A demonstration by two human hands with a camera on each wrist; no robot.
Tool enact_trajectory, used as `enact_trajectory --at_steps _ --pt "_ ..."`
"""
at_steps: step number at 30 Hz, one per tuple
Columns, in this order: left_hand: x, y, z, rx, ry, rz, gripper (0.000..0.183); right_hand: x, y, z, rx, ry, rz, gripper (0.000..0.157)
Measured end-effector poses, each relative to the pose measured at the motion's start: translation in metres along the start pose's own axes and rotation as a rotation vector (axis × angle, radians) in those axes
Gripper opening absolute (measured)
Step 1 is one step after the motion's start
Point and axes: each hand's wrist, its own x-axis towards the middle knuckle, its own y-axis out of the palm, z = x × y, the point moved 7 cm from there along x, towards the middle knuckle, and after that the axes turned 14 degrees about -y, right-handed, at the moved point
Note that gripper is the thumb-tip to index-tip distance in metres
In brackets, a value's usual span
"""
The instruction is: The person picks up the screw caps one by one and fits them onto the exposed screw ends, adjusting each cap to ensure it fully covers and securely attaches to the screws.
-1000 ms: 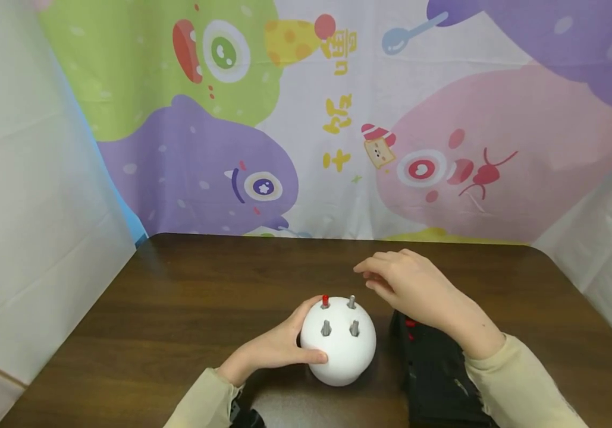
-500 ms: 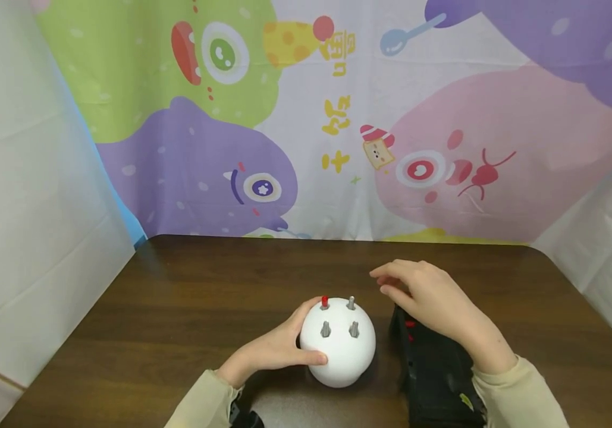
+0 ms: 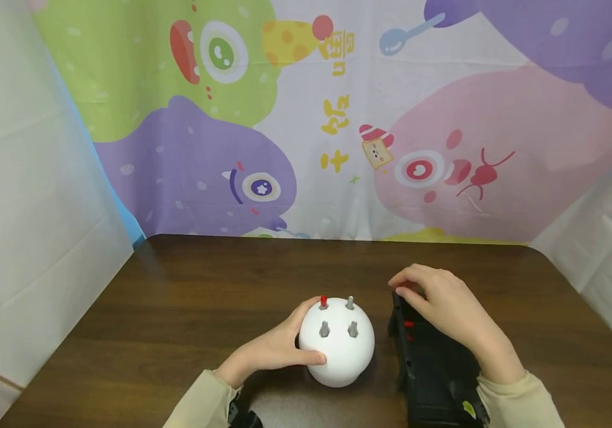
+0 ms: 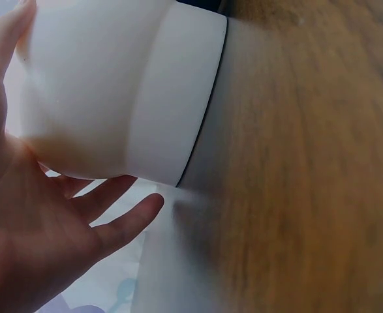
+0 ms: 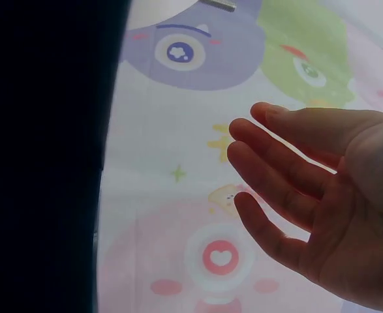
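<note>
Fingers [image 3: 306,312] of your left hand [image 3: 273,351] curl round the near-left side of one white dome [image 3: 338,351], thumb pressed low on its front; the left wrist view shows the palm and straight fingers lying along the dome's smooth wall just above the desk [image 3: 177,309]. The dome stands on the brown desk, near its front edge and about the middle. Four pegs rise from its top: one red peg [image 3: 324,302] at the back left, next to your fingertips, and three grey pegs [image 3: 350,303], one at the back right and two in front.

Your right hand [image 3: 445,306] hovers, fingers relaxed and gently bent, over the far end of one black case [image 3: 429,362], which lies just right of the dome. Whether the fingertips touch the case cannot be told. In the right wrist view the hand holds nothing. Two small red marks show inside the case near the hand.

One cartoon-monster cloth [image 3: 338,119] hangs behind the desk.
</note>
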Motion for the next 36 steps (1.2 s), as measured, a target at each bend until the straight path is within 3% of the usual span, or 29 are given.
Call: enact_trajectory --at_steps 19,30,36 --pt "0.002 0.000 0.002 0.012 -0.002 0.000 0.092 -0.012 0.010 -0.019 0.012 0.129 0.133 0.013" --pt "0.002 0.001 0.002 0.006 -0.007 0.003 0.092 -0.020 0.037 -0.036 0.075 0.230 0.331 0.011" --pt "0.001 0.000 0.001 0.015 -0.003 0.002 0.092 -0.023 0.044 -0.036 0.084 0.258 0.380 0.009"
